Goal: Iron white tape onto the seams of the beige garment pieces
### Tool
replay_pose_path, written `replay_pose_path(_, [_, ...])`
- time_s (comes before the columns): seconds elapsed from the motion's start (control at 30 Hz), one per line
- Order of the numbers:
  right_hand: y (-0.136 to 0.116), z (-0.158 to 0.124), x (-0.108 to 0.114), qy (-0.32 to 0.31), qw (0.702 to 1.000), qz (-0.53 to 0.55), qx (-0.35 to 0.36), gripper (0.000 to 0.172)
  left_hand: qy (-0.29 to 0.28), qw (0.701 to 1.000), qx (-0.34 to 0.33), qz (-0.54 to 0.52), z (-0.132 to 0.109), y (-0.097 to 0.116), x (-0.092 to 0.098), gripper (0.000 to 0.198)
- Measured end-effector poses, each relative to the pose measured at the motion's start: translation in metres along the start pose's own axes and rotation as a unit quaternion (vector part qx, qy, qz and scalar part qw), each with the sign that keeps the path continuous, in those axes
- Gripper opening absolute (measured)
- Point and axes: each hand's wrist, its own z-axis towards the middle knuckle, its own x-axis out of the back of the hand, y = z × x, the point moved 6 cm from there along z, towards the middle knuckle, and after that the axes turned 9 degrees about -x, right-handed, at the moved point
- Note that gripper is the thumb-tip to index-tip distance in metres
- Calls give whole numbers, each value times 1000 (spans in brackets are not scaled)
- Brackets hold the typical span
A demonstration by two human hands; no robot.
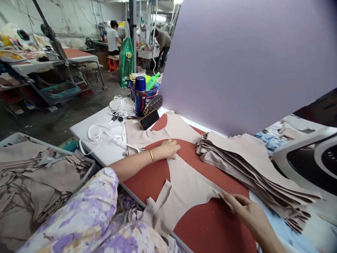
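A beige cut fabric piece (184, 182) lies spread on a red-brown pad (147, 179) on the white table (105, 149). My left hand (170, 148) rests flat on the far part of the piece, fingers together, a gold bangle on the wrist. At the near right corner of the piece, my right hand (243, 207) pinches its edge. A thick stack of matching beige pieces (252, 165) lies just right of both hands.
A grey bin of beige offcuts (39, 175) stands at my left. A blue flask (140, 95), phone (149, 118), patterned pouch (154, 103), white tapes (110, 133) and blue basket (150, 93) sit at the table's far end. Two people work in the background.
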Motion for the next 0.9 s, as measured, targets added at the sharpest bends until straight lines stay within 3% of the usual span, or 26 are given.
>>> replay_pose_path(0.13, [-1,1,10,-30,999,-13,-1,45,-43,999,-17,-11,5,-8,-2,29])
replay_pose_path(0.33, [4,8,29,53,998,32,-31,38,-33,997,-51,-54,7,-23,3,21])
replay_pose_path(0.47, [18,5,21,54,995,72,-47,54,1,992,-49,-118,5,-37,10,14])
replay_pose_path(0.57, [27,5,12,37,994,90,-40,51,51,983,-33,-172,8,-46,12,19])
replay_pose_path(0.67, [29,9,15,82,993,77,-26,43,123,970,-9,-208,15,-49,13,20])
replay_pose_path(0.8, [17,7,28,180,982,40,34,34,243,950,-5,-194,19,-34,22,14])
replay_pose_path(0.9, [-6,-15,22,184,975,15,123,32,301,935,-170,-85,4,16,25,12])
